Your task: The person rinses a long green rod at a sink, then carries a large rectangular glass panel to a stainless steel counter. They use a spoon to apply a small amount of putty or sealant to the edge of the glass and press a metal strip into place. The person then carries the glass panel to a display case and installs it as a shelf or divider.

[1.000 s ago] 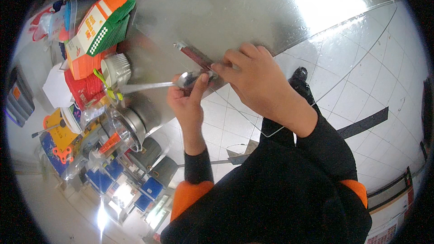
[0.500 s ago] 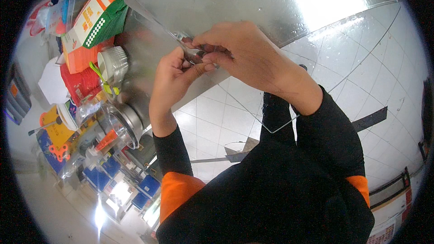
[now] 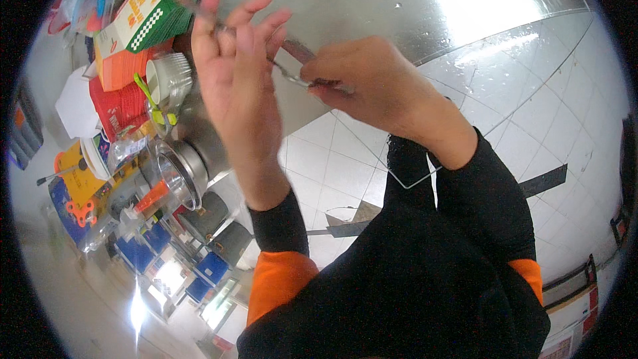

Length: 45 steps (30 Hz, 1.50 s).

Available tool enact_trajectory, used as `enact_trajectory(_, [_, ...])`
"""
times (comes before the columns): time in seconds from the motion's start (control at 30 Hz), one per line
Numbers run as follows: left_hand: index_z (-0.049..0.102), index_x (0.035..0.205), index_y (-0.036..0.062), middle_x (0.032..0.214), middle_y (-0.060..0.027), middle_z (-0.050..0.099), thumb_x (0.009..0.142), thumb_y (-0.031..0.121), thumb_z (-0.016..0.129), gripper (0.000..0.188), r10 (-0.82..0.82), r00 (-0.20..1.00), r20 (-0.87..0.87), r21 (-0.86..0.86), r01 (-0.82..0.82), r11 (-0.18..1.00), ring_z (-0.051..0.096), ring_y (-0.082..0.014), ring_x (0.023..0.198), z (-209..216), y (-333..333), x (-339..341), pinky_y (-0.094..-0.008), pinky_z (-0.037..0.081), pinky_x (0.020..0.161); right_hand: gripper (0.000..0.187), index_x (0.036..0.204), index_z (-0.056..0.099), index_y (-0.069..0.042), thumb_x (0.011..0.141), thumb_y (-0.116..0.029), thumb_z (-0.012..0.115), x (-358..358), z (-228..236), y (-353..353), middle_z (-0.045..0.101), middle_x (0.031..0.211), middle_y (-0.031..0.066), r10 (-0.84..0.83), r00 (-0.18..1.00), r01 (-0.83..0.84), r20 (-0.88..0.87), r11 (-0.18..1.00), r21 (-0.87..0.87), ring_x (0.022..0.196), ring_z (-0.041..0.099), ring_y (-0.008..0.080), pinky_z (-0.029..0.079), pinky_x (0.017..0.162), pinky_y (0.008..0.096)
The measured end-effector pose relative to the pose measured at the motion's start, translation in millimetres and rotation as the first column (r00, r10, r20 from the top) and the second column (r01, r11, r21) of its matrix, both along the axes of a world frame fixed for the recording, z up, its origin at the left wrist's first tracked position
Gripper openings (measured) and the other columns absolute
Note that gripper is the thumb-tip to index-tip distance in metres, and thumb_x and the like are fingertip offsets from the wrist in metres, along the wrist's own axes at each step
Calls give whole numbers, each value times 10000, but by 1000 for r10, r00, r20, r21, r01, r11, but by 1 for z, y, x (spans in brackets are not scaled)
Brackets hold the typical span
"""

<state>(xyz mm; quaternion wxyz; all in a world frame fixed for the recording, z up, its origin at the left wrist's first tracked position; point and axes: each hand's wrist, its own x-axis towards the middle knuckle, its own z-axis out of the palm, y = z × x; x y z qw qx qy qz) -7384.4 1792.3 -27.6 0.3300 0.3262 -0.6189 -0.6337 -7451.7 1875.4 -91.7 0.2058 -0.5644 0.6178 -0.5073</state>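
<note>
In the head view, the right hand (image 3: 372, 80) pinches a metal utensil (image 3: 292, 78), which runs from these fingertips toward the left hand (image 3: 240, 96). The left fingers are spread; whether they touch it, I cannot tell. It seems light, stiff, maybe slippery; better to hold its slim shaft beside the pinch.

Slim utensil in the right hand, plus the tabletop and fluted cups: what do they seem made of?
Slim utensil: probably polished metal, going by its silvery glint, though blur leaves it open. Tabletop: likely smooth stainless steel, grey with bright glare. Fluted cups: off-white ribs suggest paper or plastic, finish unclear.
</note>
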Motion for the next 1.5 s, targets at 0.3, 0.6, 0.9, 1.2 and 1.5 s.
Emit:
enact_trajectory(0.3, [416, 971, 19, 531, 39, 307, 847, 181, 402, 205, 0, 992, -126, -299, -39, 953, 243, -29, 406, -29, 2, -13, -175, 200, 344, 99, 698, 556, -28, 647, -107, 587, -8, -6, 4, 549, 660, 130, 26, 978, -19, 208, 999, -39, 620, 547, 280, 425, 552, 334])
enact_trajectory(0.6, [393, 987, -4, 518, 9, 356, 867, 193, 349, 235, -142, 987, -75, -439, 95, 894, 296, -36, 396, -37, -7, -2, -169, 263, 373, 165, 798, 562, -1, 641, -36, 597, -19, -4, -14, 562, 677, 130, 116, 986, -123, 117, 991, 56, 587, 560, 235, 438, 545, 275])
enact_trajectory(0.9, [420, 1041, -10, 961, -154, 499, 813, 134, 451, 272, 80, 997, 10, -782, -42, 622, 556, -182, 713, -23, -14, 41, -189, 448, 550, 372, 1050, 430, -49, 702, -69, 559, 12, 29, 27, 529, 554, 63, 90, 855, -110, 511, 994, 9, 474, 537, 137, 435, 466, 247])
enact_trajectory(1.2, [528, 803, 12, 779, -106, 535, 809, 83, 450, 105, -121, 936, 330, -540, 292, 789, 542, -178, 690, -41, 10, 75, -271, 437, 632, 524, 1225, 206, -39, 790, -148, 476, 85, 65, 55, 512, 850, 169, 278, 458, -290, 845, 945, -155, 722, 528, 236, 439, 669, 328])
enact_trajectory(1.5, [440, 817, -11, 759, -123, 524, 844, 135, 405, 153, -111, 973, 201, -329, 174, 928, 548, -179, 674, -51, 4, 70, -253, 446, 593, 389, 1144, 321, -16, 789, -102, 455, 81, 37, 68, 504, 848, 148, 188, 676, -255, 713, 967, -13, 775, 519, 238, 427, 681, 316])
